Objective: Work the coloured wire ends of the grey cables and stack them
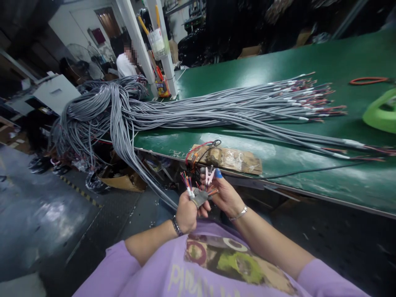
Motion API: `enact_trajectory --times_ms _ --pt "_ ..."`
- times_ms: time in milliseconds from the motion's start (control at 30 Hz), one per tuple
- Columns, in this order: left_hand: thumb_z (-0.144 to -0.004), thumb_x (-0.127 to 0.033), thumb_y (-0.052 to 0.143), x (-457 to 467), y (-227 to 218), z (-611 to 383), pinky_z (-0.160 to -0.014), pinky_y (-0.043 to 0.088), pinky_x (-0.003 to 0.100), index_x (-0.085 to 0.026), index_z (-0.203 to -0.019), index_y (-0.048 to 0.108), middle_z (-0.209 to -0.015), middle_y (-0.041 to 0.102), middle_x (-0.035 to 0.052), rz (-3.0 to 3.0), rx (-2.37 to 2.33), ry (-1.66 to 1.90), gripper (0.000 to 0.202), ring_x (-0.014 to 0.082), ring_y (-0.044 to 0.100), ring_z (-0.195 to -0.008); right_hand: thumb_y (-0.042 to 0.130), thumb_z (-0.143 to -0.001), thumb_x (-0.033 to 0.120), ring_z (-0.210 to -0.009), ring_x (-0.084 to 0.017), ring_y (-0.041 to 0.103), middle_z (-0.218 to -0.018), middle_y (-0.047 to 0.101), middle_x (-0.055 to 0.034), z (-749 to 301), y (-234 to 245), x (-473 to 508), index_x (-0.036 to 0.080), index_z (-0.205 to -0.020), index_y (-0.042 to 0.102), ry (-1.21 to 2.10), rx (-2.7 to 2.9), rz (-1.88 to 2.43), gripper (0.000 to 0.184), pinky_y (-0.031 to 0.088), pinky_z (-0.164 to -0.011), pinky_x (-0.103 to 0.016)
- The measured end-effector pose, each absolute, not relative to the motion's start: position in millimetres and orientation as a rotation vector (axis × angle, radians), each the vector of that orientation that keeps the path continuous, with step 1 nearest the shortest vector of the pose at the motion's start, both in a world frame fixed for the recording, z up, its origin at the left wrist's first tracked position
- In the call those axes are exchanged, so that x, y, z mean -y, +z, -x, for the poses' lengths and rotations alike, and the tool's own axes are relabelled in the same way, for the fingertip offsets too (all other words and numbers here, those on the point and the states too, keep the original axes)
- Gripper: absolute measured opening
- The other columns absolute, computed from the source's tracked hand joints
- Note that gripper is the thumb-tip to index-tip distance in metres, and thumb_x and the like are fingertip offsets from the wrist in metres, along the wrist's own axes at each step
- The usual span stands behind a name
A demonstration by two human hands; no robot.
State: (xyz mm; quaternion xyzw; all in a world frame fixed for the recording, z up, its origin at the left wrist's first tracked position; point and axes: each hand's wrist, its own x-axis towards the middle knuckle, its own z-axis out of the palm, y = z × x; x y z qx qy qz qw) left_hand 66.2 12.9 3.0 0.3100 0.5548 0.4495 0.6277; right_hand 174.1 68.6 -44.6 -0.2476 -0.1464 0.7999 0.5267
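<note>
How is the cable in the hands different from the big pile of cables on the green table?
The held cable is one end, gripped in the left hand, its wires pinched by the right hand; the cable pile is many, lying on the green table. The held cable's coloured wires stand up and fan out; the cable pile's wire ends lie flat. Both end in coloured wires.

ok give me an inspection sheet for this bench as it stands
surface: green matte table top
job's things: grey cable end with fanned coloured wires; pink and white wire tips
clutter: brown taped cardboard block, lime green plastic object, orange loop
hands: left hand shut on the grey cable end; right hand, blue fingertip cover, pinches the wire tips
cables: large bundle of grey cables across the table, drooping off its end
surroundings: person in white shirt, metal fan
</note>
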Motion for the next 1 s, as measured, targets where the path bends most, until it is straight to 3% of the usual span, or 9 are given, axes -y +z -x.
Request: enact_trajectory --times_ms 233,433,667,867,1000 --pt "-0.053 -0.057 0.076 -6.9 3.6 -60.4 -0.035 0.021 0.019 -0.018 -0.061 0.051 -0.046 0.060 0.0001 -0.727 -1.284 1.060 0.047 0.0075 0.044 -0.031 0.074 -0.073 0.053 -0.062 -0.011 0.062 -0.075 0.072 0.0003 -174.2 -37.5 -65.9 0.022 -0.081 0.071 1.918 0.346 0.587 0.032 0.051 -0.056 -0.021" --pt "-0.053 -0.057 0.077 -5.2 0.5 -58.2 -0.034 0.022 0.019 -0.017 -0.064 0.054 -0.046 0.060 0.0000 -0.710 -1.277 1.111 0.047 0.0081 0.045 -0.031 0.074 -0.075 0.040 -0.065 -0.013 0.062 -0.074 0.072 -0.0001 -178.7 -34.8 -66.6 0.021 -0.083 0.072 1.879 0.448 0.650 0.021 0.050 -0.058 -0.023" --pt "-0.056 -0.055 0.078 -9.8 2.5 -61.5 -0.034 0.022 0.018 -0.017 -0.064 0.053 -0.046 0.060 -0.0007 -0.699 -1.255 1.139 0.046 0.0073 0.045 -0.031 0.076 -0.067 0.059 -0.057 -0.011 0.052 -0.061 0.064 0.0017 -175.3 -33.4 -61.2 0.020 -0.066 0.069 1.523 0.637 0.784 0.039 0.045 -0.056 -0.024" --pt "-0.053 -0.057 0.078 -13.6 2.0 -65.2 -0.034 0.024 0.018 -0.017 -0.061 0.052 -0.045 0.059 -0.0014 -0.669 -1.263 1.147 0.049 0.0067 0.045 -0.030 0.082 -0.063 0.053 -0.054 -0.012 0.057 -0.069 0.071 0.0006 -173.8 -34.5 -66.8 0.022 -0.075 0.073 1.876 0.462 0.666 0.035 0.051 -0.054 -0.024" --pt "-0.052 -0.058 0.078 -14.4 1.4 -66.0 -0.033 0.023 0.017 -0.017 -0.060 0.052 -0.044 0.059 -0.0016 -0.667 -1.261 1.138 0.049 0.0063 0.044 -0.030 0.083 -0.062 0.050 -0.053 -0.011 0.059 -0.067 0.071 0.0007 -174.6 -40.4 -70.4 0.020 -0.074 0.074 1.925 0.352 0.612 0.034 0.053 -0.055 -0.022"
